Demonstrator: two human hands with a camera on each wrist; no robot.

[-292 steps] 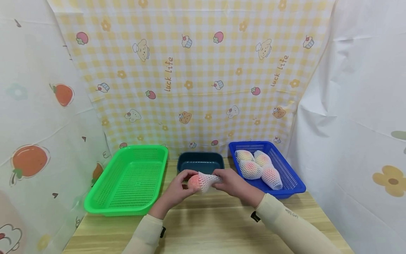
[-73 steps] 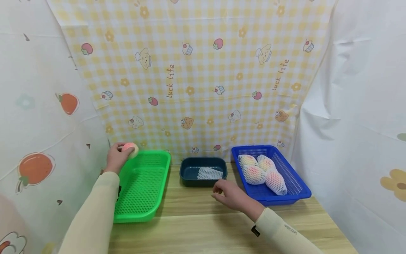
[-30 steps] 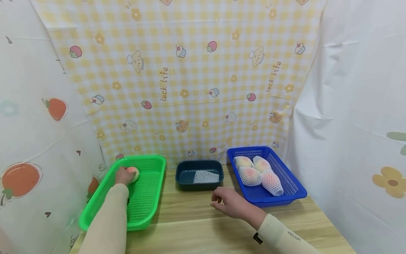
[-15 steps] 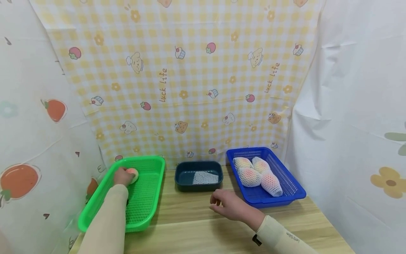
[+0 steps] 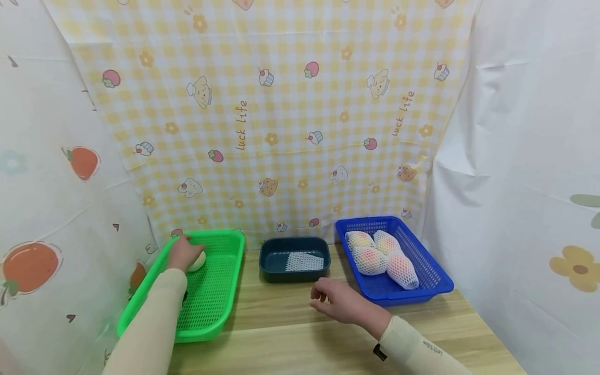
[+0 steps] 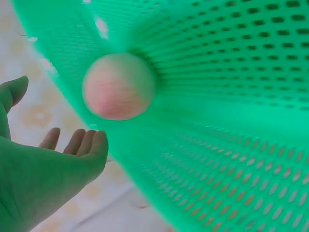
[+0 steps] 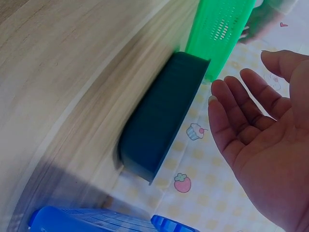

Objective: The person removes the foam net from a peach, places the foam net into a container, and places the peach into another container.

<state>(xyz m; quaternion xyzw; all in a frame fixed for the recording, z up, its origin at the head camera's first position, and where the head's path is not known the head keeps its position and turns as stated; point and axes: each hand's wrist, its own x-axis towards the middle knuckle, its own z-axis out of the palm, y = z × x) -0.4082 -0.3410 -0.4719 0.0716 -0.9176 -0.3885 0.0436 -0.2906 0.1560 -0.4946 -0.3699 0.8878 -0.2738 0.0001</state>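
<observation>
A bare peach point(image 6: 118, 87), pink and pale cream, lies in the far left part of the green basket point(image 5: 225, 307). Just above it is my left hand point(image 5: 184, 252), fingers spread and apart from the fruit in the left wrist view. My right hand point(image 5: 339, 301) hovers over the table with loosely bent fingers and nothing in them. It is nearest to the dark teal tray point(image 5: 272, 277), where a white foam net point(image 5: 304, 262) lies flat. Several peaches in foam nets point(image 5: 369, 260) sit in the blue basket point(image 5: 436, 289) on the right.
All three containers stand on a wooden table point(image 5: 267, 344) in front of a yellow checked cloth point(image 5: 290, 104). White cloth hangs along both sides. The teal tray stands between the two baskets.
Earlier both hands pulled the net off the peach; the net then lay in the tray. My left hand carried the peach into the green basket, has released it and lifts off. The right hand stays put.
</observation>
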